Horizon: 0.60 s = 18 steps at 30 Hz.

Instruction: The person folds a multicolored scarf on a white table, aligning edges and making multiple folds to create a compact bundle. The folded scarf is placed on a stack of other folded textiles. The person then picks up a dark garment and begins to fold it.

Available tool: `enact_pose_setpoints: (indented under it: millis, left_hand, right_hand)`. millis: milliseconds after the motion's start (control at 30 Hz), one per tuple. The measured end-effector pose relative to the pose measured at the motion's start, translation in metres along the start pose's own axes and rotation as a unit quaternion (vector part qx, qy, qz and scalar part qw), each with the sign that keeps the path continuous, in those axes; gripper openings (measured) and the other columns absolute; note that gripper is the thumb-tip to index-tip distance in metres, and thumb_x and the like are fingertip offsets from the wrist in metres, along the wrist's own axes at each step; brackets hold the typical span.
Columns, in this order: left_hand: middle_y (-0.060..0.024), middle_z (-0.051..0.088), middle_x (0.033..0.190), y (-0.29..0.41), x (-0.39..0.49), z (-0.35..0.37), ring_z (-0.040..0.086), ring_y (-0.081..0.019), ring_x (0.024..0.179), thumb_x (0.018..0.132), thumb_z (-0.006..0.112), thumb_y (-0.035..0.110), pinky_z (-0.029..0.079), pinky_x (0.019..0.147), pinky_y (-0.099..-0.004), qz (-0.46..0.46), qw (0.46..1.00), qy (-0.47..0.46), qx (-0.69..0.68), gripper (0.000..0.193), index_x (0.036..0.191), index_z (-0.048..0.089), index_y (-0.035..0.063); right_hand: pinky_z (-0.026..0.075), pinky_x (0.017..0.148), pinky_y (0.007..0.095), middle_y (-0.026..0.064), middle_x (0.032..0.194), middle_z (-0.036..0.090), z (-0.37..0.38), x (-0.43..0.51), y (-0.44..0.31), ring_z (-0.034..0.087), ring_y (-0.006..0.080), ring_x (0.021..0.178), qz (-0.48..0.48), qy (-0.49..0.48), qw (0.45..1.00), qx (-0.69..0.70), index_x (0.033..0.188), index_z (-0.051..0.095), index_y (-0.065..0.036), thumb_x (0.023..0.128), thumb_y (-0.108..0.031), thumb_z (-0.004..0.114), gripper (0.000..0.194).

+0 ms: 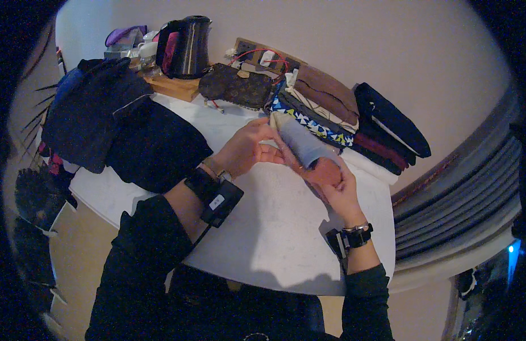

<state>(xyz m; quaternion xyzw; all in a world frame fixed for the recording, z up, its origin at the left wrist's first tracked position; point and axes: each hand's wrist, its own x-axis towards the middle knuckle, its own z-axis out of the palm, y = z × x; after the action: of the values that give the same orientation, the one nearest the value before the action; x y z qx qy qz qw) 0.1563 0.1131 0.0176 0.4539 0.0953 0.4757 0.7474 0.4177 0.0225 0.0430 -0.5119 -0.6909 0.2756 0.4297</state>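
A rolled or folded cloth bundle (303, 145), light blue-grey with a pale end and a reddish part, is raised over the white table (284, 221). My right hand (337, 183) grips its lower, reddish end. Beside its upper left end is my left hand (250, 145), fingers bent; whether it also grips the cloth is unclear. Just behind the bundle stand folded clothes: a blue, white and yellow patterned cloth (314, 123), a brown one (327, 93), and dark ones (391, 123) to the right.
Dark garments (97, 115) lie heaped at the left. An electric kettle (190, 47) stands on a wooden box (173, 87). A brown monogrammed pouch (241, 87) and a power strip (250, 49) with a red cable are at the back. Grey curtains (463, 200) hang right.
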Motion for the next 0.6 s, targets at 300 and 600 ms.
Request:
enact_pose_setpoints:
  millis: [300,600]
  left_hand:
    - [-0.0233,0.04,0.145,-0.02,0.007,0.018,0.055,-0.0363,0.12,0.065,0.091,0.021,0.05,0.098,-0.0485,0.206,0.892,0.075,0.396,0.112,0.153,0.023,0.0006]
    - [-0.0232,0.043,0.145,-0.017,0.013,0.01,0.042,-0.0407,0.133,0.066,0.09,0.028,0.036,0.111,-0.0467,0.366,0.725,0.052,0.581,0.095,0.143,0.043,0.0022]
  right_hand:
    - [0.052,0.097,0.0335,0.0158,0.13,0.061,-0.008,0.005,0.013,0.061,0.0218,0.116,0.023,0.063,0.993,0.094,0.144,0.044,0.001,0.08,0.005,0.066,0.067]
    - [0.051,0.099,0.034,0.0137,0.127,0.064,-0.012,-0.002,-0.021,0.064,0.0201,0.111,0.02,0.015,0.997,0.067,0.141,0.048,0.002,0.083,0.002,0.067,0.061]
